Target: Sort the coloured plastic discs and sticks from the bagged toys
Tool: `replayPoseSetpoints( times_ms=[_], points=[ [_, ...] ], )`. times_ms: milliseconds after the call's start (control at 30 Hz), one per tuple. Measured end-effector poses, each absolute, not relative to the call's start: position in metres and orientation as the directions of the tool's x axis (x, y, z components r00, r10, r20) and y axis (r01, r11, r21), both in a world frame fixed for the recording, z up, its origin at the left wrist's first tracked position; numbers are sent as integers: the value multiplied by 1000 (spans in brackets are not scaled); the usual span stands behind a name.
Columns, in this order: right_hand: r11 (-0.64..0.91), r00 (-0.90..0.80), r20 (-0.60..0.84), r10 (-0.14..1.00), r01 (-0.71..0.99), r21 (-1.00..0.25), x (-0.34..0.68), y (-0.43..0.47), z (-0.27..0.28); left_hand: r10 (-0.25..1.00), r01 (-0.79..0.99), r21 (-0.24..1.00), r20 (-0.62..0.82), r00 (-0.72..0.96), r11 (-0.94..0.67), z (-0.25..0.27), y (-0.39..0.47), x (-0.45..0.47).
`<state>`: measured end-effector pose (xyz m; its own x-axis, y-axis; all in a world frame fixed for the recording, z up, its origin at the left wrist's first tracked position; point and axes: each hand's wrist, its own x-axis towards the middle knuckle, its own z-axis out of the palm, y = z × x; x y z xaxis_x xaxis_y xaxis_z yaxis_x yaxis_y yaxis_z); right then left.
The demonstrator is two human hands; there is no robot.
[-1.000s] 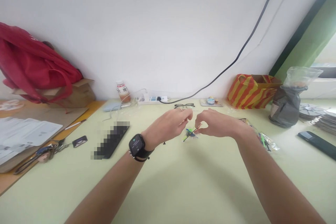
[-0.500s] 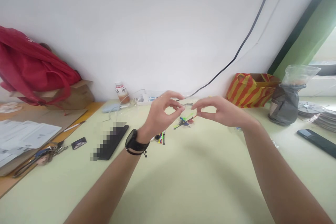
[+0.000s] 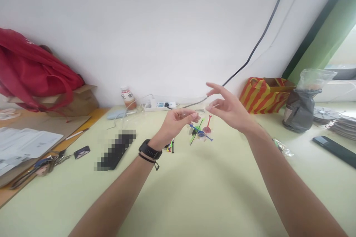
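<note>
- Colored pieces [image 3: 200, 133], thin rods with round discs, overlap on the smooth pale-green tabletop [image 3: 194, 196], nearer than the white power strip [image 3: 160, 106] and to its right.
- Left hand [image 3: 175, 123]: thumb and fingertips together; whether anything is pinched, cannot tell.
- Right hand [image 3: 230, 109]: index finger raised, apart from the thumb.
- White wall [image 3: 167, 37] behind the power strip; striped bag [image 3: 257, 97] right of it.

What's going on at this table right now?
Someone is working bare-handed at a pale green table, over a cluster of small coloured pieces. The left hand is pinched close beside them; whether it grips one, I can't tell. The right hand, opened out, seems to hold nothing. More small pieces show beside the watch.
</note>
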<state>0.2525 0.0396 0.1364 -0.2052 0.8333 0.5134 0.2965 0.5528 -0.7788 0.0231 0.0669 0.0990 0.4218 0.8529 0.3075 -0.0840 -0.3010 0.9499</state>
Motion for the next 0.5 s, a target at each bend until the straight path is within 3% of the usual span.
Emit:
replayPoseSetpoints(
  times_ms=[200, 400, 500],
  points=[
    [362, -283, 315, 906, 130, -923, 248, 51, 118, 873, -84, 977, 211, 439, -194, 91, 67, 14],
    [170, -329, 154, 932, 20, -985, 240, 14, 73, 878, -38, 999, 13, 478, 6, 54, 31, 3],
    [85, -320, 90, 943, -30, -996, 236, -2, 41, 881, 35, 999, 0, 473, -19, 35, 17, -1]
  ],
)
